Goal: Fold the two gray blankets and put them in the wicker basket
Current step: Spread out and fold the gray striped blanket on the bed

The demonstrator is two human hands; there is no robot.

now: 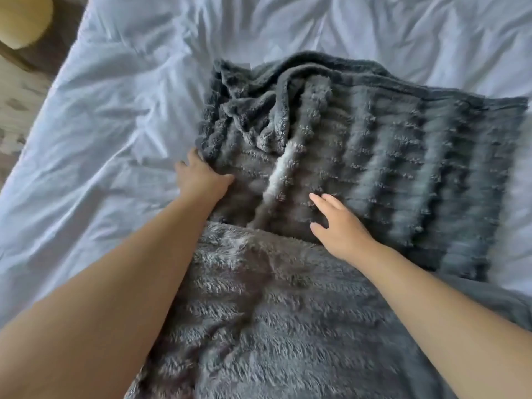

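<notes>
Evidently smoothing comes first: the ribbed gray blanket (388, 156) lies bunched mid-bed (115, 110), the shaggy blanket (273, 312) overlapping it at the bed's near edge. The right hand (339, 226) presses flat, fingers spread; the left hand (201, 177) meets its hem, grip unclear. Square the corners before folding.

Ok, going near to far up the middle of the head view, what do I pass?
Shaggy gray long-pile blanket → ribbed dark gray plush blanket with tufted rows → crumpled white bed sheet.
</notes>
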